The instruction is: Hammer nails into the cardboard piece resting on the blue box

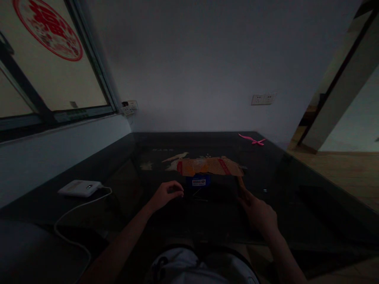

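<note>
My left hand (166, 194) hovers over the dark table, left of a small blue box (199, 181) with a white label. Its thumb and index fingertip curl close together; anything between them is too small to make out. My right hand (260, 213) is closed around a narrow brown part at the lower right of a flat brown patterned piece (204, 166) with red bands. This piece stretches across the middle, just beyond the blue box. Two thin pale sticks or lines (200, 199) show in front of the box. The dim light hides finer detail.
A white power bank (81, 188) with a white cable (75, 207) sits at the left on the dark glossy table (127, 213). A pink ribbon (253, 139) lies at the far right. Wall sockets (263, 99) are behind, and a window (56, 79) is at left.
</note>
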The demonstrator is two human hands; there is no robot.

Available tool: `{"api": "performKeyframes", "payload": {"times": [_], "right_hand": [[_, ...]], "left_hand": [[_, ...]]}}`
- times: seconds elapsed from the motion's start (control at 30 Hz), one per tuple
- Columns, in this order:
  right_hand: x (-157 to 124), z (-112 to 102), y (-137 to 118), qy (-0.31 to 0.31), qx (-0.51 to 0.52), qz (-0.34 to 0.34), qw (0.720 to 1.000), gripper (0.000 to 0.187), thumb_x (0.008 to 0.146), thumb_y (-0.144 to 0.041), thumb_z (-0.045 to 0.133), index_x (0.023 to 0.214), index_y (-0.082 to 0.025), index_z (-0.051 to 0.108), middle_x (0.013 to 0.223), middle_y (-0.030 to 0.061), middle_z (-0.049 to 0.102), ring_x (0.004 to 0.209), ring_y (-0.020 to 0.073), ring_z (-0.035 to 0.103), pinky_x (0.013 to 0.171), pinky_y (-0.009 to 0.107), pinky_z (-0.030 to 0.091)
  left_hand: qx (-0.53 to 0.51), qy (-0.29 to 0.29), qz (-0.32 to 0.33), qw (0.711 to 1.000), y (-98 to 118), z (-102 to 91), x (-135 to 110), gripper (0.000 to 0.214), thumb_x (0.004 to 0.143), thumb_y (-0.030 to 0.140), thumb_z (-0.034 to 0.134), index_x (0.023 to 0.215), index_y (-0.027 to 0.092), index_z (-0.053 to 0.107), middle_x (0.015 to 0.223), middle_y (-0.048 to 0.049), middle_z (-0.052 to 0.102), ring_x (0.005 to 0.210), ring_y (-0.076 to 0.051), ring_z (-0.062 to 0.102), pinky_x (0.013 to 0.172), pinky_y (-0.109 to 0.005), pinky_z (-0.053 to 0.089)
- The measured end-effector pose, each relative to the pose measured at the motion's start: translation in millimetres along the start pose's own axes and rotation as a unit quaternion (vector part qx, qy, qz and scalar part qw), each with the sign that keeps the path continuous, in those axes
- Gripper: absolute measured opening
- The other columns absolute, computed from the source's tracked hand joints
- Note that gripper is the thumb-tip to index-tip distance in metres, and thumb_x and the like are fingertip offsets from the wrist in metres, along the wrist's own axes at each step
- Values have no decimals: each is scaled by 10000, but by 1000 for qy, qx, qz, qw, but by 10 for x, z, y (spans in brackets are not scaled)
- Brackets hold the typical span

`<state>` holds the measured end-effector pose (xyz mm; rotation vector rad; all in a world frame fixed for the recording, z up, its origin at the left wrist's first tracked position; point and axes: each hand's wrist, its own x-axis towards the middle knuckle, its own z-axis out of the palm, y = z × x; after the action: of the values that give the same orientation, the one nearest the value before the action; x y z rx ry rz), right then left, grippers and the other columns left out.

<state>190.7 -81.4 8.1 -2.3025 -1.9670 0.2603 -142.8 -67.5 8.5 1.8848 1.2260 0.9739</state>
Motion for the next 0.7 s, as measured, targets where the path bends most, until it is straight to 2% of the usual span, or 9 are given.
{"api": "performKeyframes", "payload": {"times": [0.37, 0.7], "right_hand": [[-8, -3, -9, 3, 1, 2, 1000, 515, 875, -498, 277, 1352, -331, 375, 947, 95, 696, 826, 297, 656, 632, 364, 465], [-10, -12, -13, 3, 4, -1, 1000, 516, 878, -495, 271, 1364, -342, 348, 959, 85, 693, 838, 293, 653, 650, 369, 461]], "left_hand": [[-13, 16, -4, 1000, 14, 2, 1, 202, 754, 327, 618, 824, 139, 593, 744, -21, 638, 709, -137, 604, 702, -260, 472], [-8, 6, 11, 1000, 27, 14, -1, 209, 772, 336, 598, 824, 134, 584, 732, -21, 626, 707, -133, 598, 738, -274, 466]]}}
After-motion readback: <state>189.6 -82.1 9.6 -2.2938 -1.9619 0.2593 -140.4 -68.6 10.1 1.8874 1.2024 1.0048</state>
